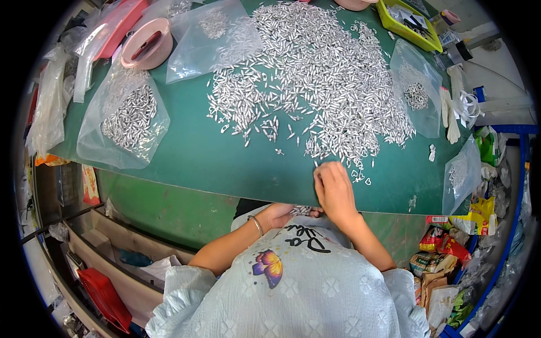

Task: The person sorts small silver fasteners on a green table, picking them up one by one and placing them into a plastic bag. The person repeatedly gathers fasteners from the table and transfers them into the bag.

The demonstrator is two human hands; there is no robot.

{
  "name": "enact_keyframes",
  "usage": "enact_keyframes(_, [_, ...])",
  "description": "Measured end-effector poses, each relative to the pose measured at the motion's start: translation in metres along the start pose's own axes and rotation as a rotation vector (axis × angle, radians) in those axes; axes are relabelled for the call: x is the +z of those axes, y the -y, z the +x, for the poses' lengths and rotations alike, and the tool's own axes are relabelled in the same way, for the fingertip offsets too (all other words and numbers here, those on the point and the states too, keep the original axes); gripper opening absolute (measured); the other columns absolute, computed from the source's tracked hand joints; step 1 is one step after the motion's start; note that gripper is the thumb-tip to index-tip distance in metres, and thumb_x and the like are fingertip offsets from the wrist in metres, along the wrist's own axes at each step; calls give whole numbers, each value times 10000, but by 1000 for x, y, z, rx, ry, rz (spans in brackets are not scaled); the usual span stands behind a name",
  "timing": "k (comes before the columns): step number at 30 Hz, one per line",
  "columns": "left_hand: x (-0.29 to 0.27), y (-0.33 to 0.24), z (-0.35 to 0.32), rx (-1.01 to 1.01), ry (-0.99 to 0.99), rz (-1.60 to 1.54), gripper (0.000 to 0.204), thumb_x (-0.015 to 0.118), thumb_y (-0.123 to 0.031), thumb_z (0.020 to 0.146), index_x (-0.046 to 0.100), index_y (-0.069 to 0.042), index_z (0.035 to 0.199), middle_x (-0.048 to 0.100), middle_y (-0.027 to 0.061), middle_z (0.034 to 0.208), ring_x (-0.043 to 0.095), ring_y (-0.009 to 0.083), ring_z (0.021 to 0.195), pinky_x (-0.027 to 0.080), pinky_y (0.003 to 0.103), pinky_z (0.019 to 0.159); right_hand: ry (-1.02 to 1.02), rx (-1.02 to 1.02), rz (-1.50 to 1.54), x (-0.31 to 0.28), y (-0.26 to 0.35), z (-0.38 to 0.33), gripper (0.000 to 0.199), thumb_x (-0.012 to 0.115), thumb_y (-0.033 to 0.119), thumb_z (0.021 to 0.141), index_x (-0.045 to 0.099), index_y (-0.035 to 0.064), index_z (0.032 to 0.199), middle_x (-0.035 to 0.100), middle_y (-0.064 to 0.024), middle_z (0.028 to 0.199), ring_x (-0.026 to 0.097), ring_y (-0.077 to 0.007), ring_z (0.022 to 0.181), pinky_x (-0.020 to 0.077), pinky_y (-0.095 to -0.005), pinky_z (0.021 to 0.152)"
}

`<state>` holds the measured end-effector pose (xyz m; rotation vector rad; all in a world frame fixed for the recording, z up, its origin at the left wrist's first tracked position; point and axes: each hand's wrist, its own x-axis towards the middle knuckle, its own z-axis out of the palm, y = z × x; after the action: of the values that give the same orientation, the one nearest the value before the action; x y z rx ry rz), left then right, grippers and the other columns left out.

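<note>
A wide heap of small silver spindle-shaped metal pieces [332,84] covers much of the green table [236,163]. At the near edge of this heap my right hand [336,188] is closed with its fingertips pinched down by the tabletop. A single silver piece shows beside those fingertips; whether it is gripped I cannot tell. Cupped below the table's front edge, my left hand [276,215] holds several of the same small silver pieces [302,210] against my lap. Small silver heart-shaped rings [361,177] lie just right of my right hand.
Clear plastic bags of silver parts lie at left [132,121], at the back [214,39] and at right [417,90]. A pink bowl [160,53] holds a dark red tool. A yellow-green tray [411,28] stands far right, white gloves [451,118] nearer. A brown drawer [129,248] juts out at left.
</note>
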<state>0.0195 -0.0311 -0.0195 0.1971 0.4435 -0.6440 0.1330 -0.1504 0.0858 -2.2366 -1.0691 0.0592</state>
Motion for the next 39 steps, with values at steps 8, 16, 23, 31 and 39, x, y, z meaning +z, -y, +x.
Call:
enact_keyframes(8, [10, -5, -4, 4, 5, -28, 340, 532, -303, 1000, 631, -16, 1155, 703, 138, 1037, 694, 209, 863, 585, 329, 799, -30, 62, 113, -1, 6, 5, 176, 675, -25, 820, 590, -18, 974, 552, -164, 1013, 580, -364, 939, 484, -408, 796])
enact_keyframes(16, [28, -10, -17, 17, -166, -15, 353, 492, -286, 1019, 603, -8, 1206, 691, 148, 1103, 692, 218, 946, 581, 340, 829, 282, -101, 244, -20, 9, -17, 134, 620, -21, 835, 596, -8, 966, 550, -151, 1014, 575, -337, 911, 477, -400, 807])
enact_keyframes(23, [-7, -2, -5, 17, -51, -182, 308, 576, -240, 980, 590, -37, 1211, 676, 154, 1109, 681, 239, 950, 582, 387, 817, 339, -200, 390, -13, 8, -30, 218, 677, 22, 810, 629, 12, 1023, 601, -140, 1055, 558, -319, 961, 461, -388, 818])
enact_keyframes(31, [10, -9, -8, 7, -172, -72, 224, 595, -238, 970, 612, -59, 1103, 638, 106, 841, 601, 162, 690, 529, 268, 561, -63, -19, -163, -4, -10, 31, 286, 756, 106, 768, 634, 57, 1023, 586, -89, 1106, 520, -303, 1055, 375, -412, 894])
enact_keyframes(39, [-1, -10, -12, -56, -252, -74, 184, 611, -223, 962, 616, -65, 1058, 604, 41, 770, 568, 110, 617, 515, 245, 512, -175, 61, -242, -33, -26, 8, 260, 728, 47, 775, 634, 61, 1017, 593, -87, 1053, 522, -281, 1022, 363, -388, 870])
